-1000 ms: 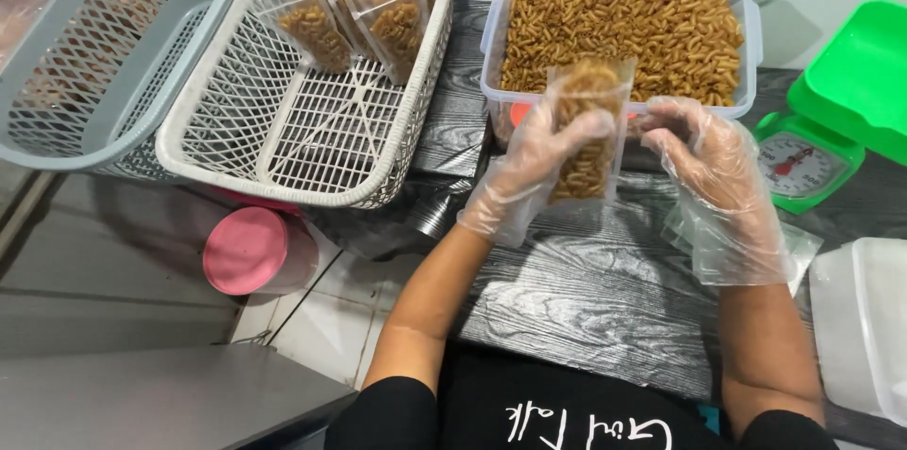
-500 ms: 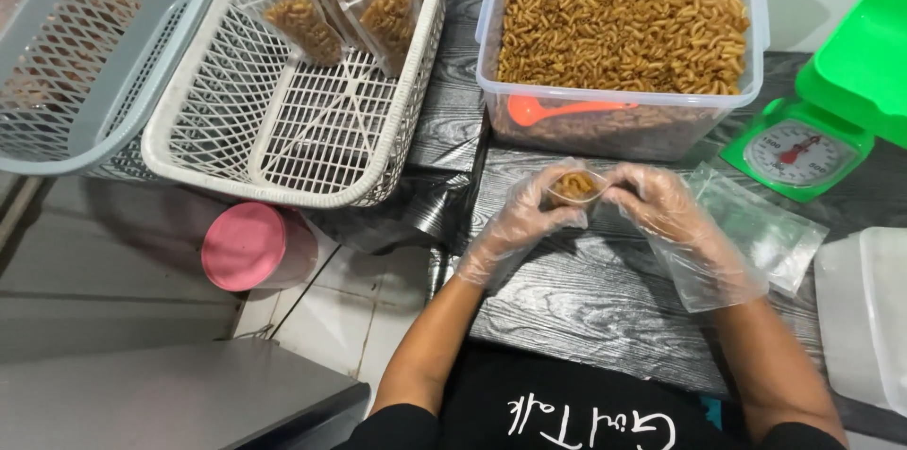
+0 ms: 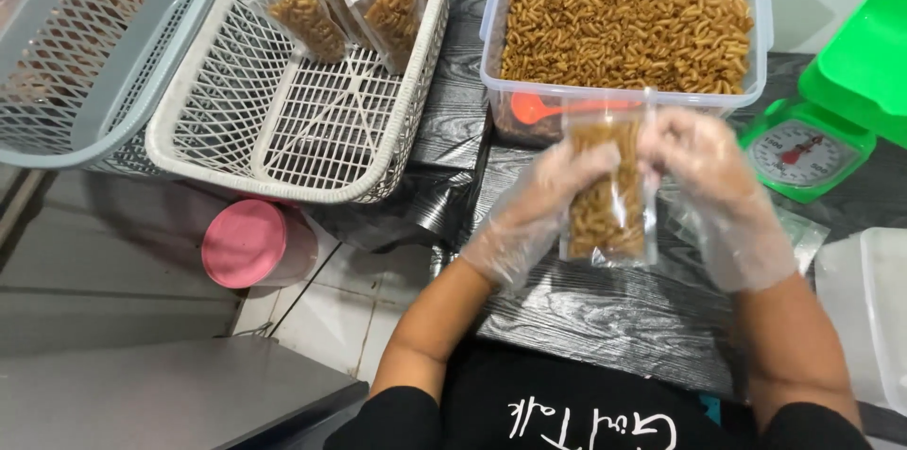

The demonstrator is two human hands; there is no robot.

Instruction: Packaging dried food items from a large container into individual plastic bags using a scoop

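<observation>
My fingers (image 3: 586,167) pinch the top of a clear pouch (image 3: 607,190) of brown snack, left hand (image 3: 534,209) and right hand (image 3: 723,190) both gloved and gripping it upright above the dark worktop (image 3: 605,308), just before the plastic tub (image 3: 624,25) at its far edge. A green scale (image 3: 803,152) sits right; a white basket (image 3: 312,119) hangs off the left edge.

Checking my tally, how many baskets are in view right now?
2: a grey basket at far left, and a white wire basket beside it holding filled snack pouches.
</observation>
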